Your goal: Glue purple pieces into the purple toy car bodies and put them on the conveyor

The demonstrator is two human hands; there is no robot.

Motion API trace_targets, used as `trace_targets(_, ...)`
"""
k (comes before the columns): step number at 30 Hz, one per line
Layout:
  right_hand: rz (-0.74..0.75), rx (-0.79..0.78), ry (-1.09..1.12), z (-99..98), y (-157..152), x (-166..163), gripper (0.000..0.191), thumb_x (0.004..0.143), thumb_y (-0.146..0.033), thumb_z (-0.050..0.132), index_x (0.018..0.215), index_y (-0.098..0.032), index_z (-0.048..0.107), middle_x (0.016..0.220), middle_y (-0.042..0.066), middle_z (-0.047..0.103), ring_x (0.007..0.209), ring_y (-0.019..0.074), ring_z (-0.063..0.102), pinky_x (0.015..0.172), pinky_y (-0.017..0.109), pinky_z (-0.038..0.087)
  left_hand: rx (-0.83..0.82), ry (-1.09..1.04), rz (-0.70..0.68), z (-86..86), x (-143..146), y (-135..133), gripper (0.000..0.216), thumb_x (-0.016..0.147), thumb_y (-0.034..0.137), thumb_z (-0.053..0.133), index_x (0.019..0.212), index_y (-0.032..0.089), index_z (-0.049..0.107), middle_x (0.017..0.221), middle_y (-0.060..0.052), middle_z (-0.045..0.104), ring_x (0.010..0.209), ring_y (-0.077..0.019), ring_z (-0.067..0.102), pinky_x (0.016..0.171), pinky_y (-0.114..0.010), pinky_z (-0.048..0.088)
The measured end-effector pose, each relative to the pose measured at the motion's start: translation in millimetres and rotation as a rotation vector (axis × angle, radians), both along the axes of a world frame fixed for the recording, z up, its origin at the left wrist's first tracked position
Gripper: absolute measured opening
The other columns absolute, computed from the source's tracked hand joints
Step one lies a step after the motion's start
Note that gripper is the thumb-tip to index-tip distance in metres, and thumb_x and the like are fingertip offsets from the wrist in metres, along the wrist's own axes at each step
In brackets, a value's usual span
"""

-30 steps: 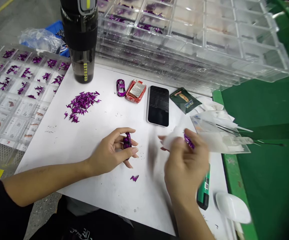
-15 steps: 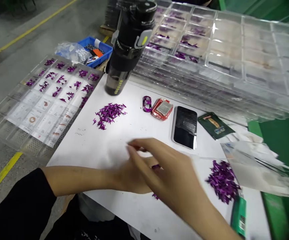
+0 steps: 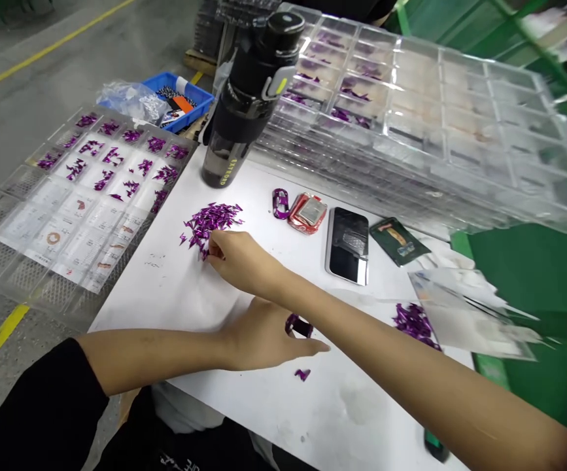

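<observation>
My right hand [image 3: 244, 261] reaches across over my left forearm, thumb and fingers pinched at the near edge of a pile of small shiny purple pieces [image 3: 212, 221]. Whatever lies between those fingertips is hidden. My left hand [image 3: 266, 333] rests low over the white tabletop [image 3: 165, 294], its thumb pointing right. A small purple-rimmed frame [image 3: 292, 322] with a dark middle is held in its fingers, partly hidden. Just below lies a single purple piece [image 3: 302, 374]. A similar purple frame [image 3: 280, 203] lies beside a red-edged silver square [image 3: 307, 213] farther back.
A black bottle [image 3: 246, 98] stands at the back, before stacked clear compartment trays [image 3: 420, 144]. Left is another compartment tray [image 3: 82, 203] with purple pieces. A phone [image 3: 348, 245], a dark green packet [image 3: 399, 240] and a second purple pile [image 3: 413, 322] lie to the right.
My right hand has moved from above my left hand, leftward and away, to the purple pile. The purple frame in my left hand now shows. The view has shifted slightly.
</observation>
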State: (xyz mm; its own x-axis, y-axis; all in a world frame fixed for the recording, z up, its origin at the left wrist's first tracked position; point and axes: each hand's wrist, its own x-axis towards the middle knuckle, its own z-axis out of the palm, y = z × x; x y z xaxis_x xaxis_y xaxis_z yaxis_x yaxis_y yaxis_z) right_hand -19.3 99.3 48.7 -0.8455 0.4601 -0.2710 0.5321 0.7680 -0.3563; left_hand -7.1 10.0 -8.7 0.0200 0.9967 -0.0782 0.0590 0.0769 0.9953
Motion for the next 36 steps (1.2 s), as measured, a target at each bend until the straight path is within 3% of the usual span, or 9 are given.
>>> trace_targets(5, -0.216, -0.248, 0.153, 30.4, -1.0, 62.7, 0.01, 0.086, -0.024, 0.063, 0.082, -0.023, 0.054, 0.075, 0.0, 0.068, 0.064, 0.0148, 0.062, 0.051, 0.025, 0.045, -0.053, 0.031, 0.052, 7.3, -0.5, -1.3, 0.034, 0.074, 0.032, 0.083, 0.1, 0.018, 0.065, 0.086, -0.003, 0.07, 0.087, -0.0261, 0.067, 0.073, -0.033, 0.05)
trace_targets(9, -0.388, -0.36, 0.384, 27.0, -7.1, 94.5, 0.012, 0.086, -0.031, 0.063, 0.094, -0.023, 0.061, 0.083, 0.001, 0.072, 0.071, 0.0165, 0.068, 0.06, 0.027, 0.053, -0.123, 0.107, 0.003, 8.7, 1.7, -0.2, 0.026, 0.075, 0.036, 0.082, 0.073, 0.018, 0.063, 0.062, 0.001, 0.059, 0.065, -0.0207, 0.061, 0.061, -0.031, 0.044)
trace_targets(14, -0.32, -0.274, 0.351, 2.1, -0.3, 80.4, 0.022, 0.088, -0.021, 0.057, 0.103, -0.023, 0.072, 0.087, 0.0, 0.074, 0.076, 0.0165, 0.067, 0.077, 0.032, 0.054, -0.049, 0.12, 0.034, 1.3, 6.9, 0.5, 0.035, 0.075, 0.032, 0.082, 0.06, 0.018, 0.054, 0.054, 0.004, 0.053, 0.055, -0.0144, 0.053, 0.057, -0.028, 0.039)
trace_targets(18, -0.356, -0.25, 0.341, 5.1, 4.0, 80.2, 0.033, 0.088, -0.02, 0.057, 0.118, -0.023, 0.07, 0.085, 0.0, 0.074, 0.074, 0.0168, 0.068, 0.075, 0.032, 0.054, -0.05, 0.103, 0.009, 0.9, 5.1, 0.8, 0.029, 0.076, 0.031, 0.081, 0.065, 0.018, 0.058, 0.053, 0.005, 0.05, 0.053, -0.0128, 0.051, 0.058, -0.028, 0.04)
trace_targets(21, -0.419, -0.072, 0.468, 18.5, -5.5, 106.1, 0.021, 0.09, -0.027, 0.06, 0.105, -0.025, 0.075, 0.095, 0.002, 0.076, 0.083, 0.0189, 0.07, 0.078, 0.033, 0.056, -0.073, 0.043, 0.001, 3.3, 2.9, 1.1, 0.018, 0.078, 0.03, 0.078, 0.084, 0.018, 0.067, 0.059, 0.006, 0.054, 0.055, -0.0125, 0.052, 0.06, -0.028, 0.043)
trace_targets(24, -0.589, 0.066, 0.645, 22.6, -27.1, 144.4, 0.019, 0.089, -0.035, 0.067, 0.105, -0.031, 0.076, 0.096, 0.0, 0.076, 0.08, 0.0174, 0.071, 0.076, 0.03, 0.059, -0.154, -0.206, 0.046, 4.0, 3.8, 1.2, 0.038, 0.078, 0.028, 0.078, 0.114, 0.023, 0.067, 0.08, 0.002, 0.066, 0.065, -0.0129, 0.062, 0.066, -0.029, 0.052)
trace_targets(30, -0.958, -0.019, 0.657, -24.2, -71.9, 188.9, 0.029, 0.083, -0.043, 0.075, 0.107, -0.027, 0.077, 0.085, 0.0, 0.077, 0.072, 0.0175, 0.073, 0.071, 0.03, 0.063, -0.287, -0.538, 0.065, 5.0, 6.3, 0.3, 0.053, 0.072, 0.024, 0.082, 0.122, 0.023, 0.065, 0.106, -0.007, 0.072, 0.075, -0.0154, 0.07, 0.068, -0.029, 0.059)
trace_targets(32, -0.922, 0.041, 0.649, -42.7, -78.3, 189.1, 0.028, 0.087, -0.042, 0.072, 0.11, -0.027, 0.077, 0.091, 0.001, 0.078, 0.076, 0.0185, 0.074, 0.073, 0.031, 0.063, -0.268, -0.527, 0.034, 5.8, 5.3, -0.6, 0.051, 0.073, 0.022, 0.082, 0.121, 0.022, 0.066, 0.103, -0.007, 0.073, 0.078, -0.0156, 0.07, 0.069, -0.028, 0.059)
trace_targets(36, -0.744, 0.406, 0.657, -58.7, -79.1, 184.2, 0.022, 0.091, -0.032, 0.066, 0.108, -0.025, 0.078, 0.099, 0.004, 0.078, 0.083, 0.0187, 0.076, 0.074, 0.028, 0.063, -0.247, -0.466, -0.007, 6.0, 3.8, -1.9, 0.047, 0.076, 0.022, 0.08, 0.121, 0.02, 0.068, 0.098, -0.006, 0.074, 0.079, -0.0155, 0.069, 0.073, -0.028, 0.059)
